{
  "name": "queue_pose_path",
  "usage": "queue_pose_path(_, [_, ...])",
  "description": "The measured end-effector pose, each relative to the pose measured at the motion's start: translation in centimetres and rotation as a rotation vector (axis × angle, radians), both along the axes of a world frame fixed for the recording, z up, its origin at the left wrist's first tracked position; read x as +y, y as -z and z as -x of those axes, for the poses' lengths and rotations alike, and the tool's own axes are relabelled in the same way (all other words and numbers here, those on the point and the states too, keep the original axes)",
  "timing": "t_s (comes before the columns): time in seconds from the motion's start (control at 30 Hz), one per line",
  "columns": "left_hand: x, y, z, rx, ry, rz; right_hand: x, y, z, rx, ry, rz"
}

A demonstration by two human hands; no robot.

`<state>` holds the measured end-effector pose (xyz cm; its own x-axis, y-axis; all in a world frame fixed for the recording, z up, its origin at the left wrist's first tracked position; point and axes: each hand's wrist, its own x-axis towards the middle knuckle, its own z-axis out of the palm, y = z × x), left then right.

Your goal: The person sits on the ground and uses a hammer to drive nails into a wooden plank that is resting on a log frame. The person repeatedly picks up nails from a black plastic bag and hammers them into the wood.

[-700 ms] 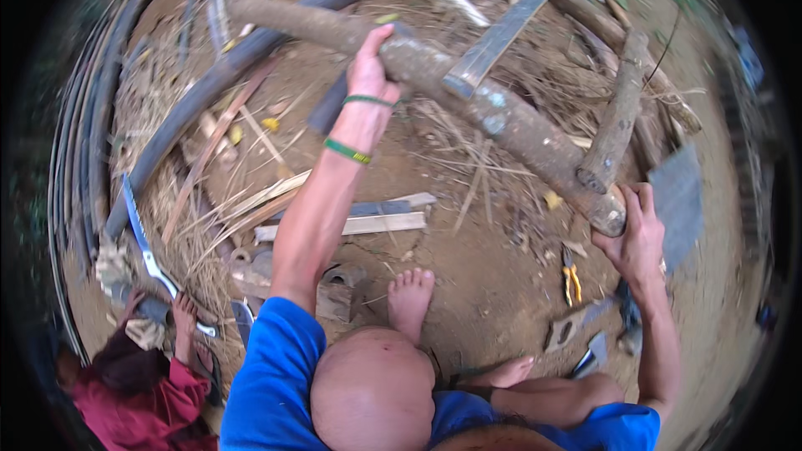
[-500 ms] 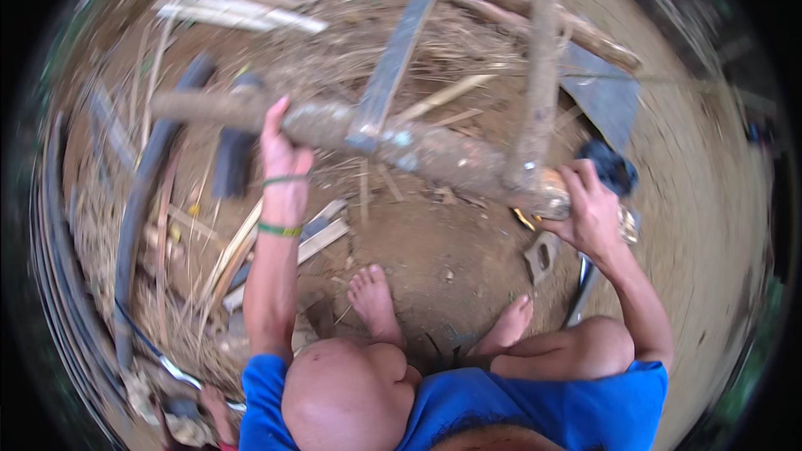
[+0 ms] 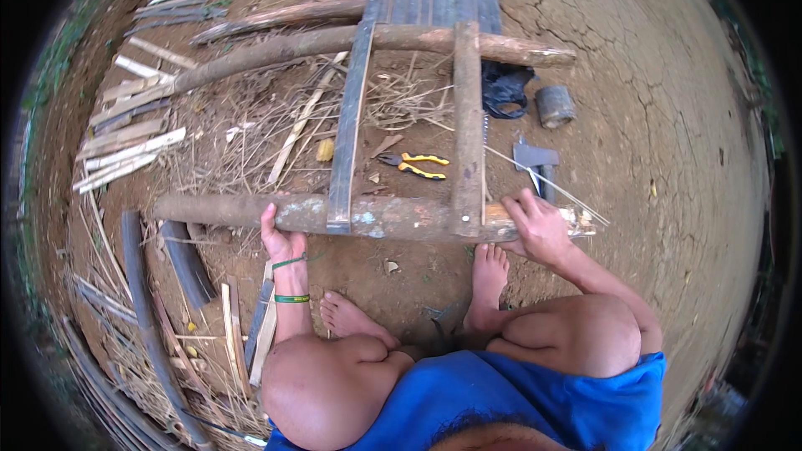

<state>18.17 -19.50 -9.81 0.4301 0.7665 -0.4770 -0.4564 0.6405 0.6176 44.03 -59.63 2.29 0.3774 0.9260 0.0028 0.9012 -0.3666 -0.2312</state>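
My brown, pale-blotched near log (image 3: 401,219) lies crosswise, gripped by my left fingers (image 3: 269,217) and right fingers (image 3: 516,210). Between them, a flat dark slat (image 3: 351,129) and, nearer my right, a round crosspiece (image 3: 466,125) stretch away to the far log (image 3: 284,50).

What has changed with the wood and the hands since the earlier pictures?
The near log has swung from a slant to nearly level across the view and come toward the person: the pliers, first on the person's side of it, now lie beyond it. Nothing was let go: the left hand and right hand both keep hold of it.
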Motion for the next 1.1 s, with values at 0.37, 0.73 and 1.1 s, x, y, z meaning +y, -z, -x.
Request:
queue_pose_path(0.37, [1.8,2.1,1.1,-0.068,-0.036,0.027,1.5,0.5,1.2,0.084,0.006,0.039])
queue_pose_path(0.73, [1.5,-5.2,6.9,-0.185,-0.359,-0.116,11.2,-1.3,-3.0,-0.035,-0.282,-0.065])
queue_pose_path(1.1, [-0.3,-1.9,17.6,-0.079,-0.686,-0.157,25.3,5.8,-2.4,0.025,-0.646,-0.087])
